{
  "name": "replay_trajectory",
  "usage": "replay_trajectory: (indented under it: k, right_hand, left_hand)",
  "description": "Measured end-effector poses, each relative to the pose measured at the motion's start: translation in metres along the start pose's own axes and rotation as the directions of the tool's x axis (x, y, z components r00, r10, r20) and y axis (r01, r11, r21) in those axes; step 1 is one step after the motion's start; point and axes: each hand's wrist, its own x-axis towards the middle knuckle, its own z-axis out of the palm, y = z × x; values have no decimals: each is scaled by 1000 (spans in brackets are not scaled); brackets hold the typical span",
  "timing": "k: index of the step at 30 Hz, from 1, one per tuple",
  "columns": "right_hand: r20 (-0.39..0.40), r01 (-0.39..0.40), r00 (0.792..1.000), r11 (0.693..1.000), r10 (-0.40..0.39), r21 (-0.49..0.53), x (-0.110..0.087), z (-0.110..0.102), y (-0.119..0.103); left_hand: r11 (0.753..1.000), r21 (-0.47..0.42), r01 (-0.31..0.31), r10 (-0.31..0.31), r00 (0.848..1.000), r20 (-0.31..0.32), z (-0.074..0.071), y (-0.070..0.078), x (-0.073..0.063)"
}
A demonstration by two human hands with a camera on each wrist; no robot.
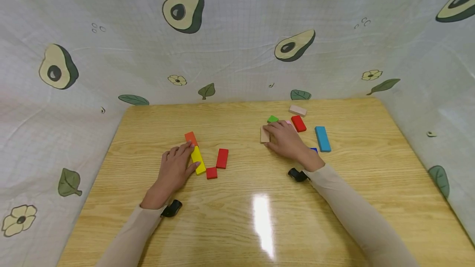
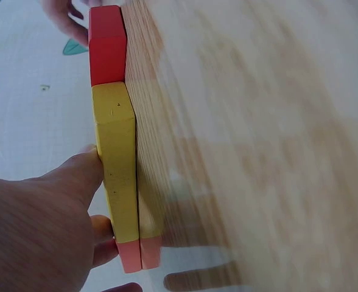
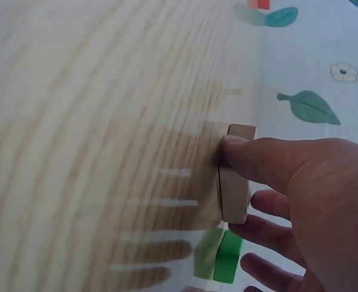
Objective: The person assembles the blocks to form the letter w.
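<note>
My left hand (image 1: 174, 170) rests at the left side of a yellow block (image 1: 198, 161). The yellow block lies end to end with an orange block (image 1: 191, 137). In the left wrist view, thumb and fingers touch one side of this row, and a red block (image 2: 108, 55) appears beyond the yellow one. My right hand (image 1: 287, 139) pinches a beige wooden block (image 1: 264, 135) at the right. The right wrist view shows the thumb on the beige block (image 3: 232, 194). Beside it is a green block (image 3: 228, 258), and a pink block (image 1: 289, 122) is partly hidden by the hand.
A red rectangular block (image 1: 222, 158) and a small red block (image 1: 211, 173) lie right of the yellow one. Around my right hand are another red block (image 1: 298, 123), a pale block (image 1: 298, 110), a light blue block (image 1: 323, 139) and a mostly hidden dark blue block (image 1: 314, 150).
</note>
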Motion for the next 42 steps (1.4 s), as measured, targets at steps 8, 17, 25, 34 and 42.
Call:
replay_trajectory:
  k: [8, 17, 25, 34, 42]
  right_hand:
    - [-9, 16, 1000, 999, -16, 32, 5, 1, -19]
    - [-16, 36, 999, 998, -35, 46, 19, 7, -48]
    - [-2, 55, 999, 998, -55, 37, 35, 16, -70]
    - [28, 59, 998, 997, -60, 46, 49, 25, -83]
    - [56, 37, 998, 998, -40, 45, 59, 32, -89]
  left_hand:
    - [1000, -3, -2, 2, 1000, -2, 1, -1, 0]
    - [1000, -6, -8, 8, 1000, 2, 1, -1, 0]
    - [1000, -5, 2, -2, 1000, 11, 2, -3, 1]
    - [1000, 0, 3, -3, 1000, 13, 1, -2, 1]
    - [1000, 0, 9, -10, 1000, 15, 1, -2, 1]
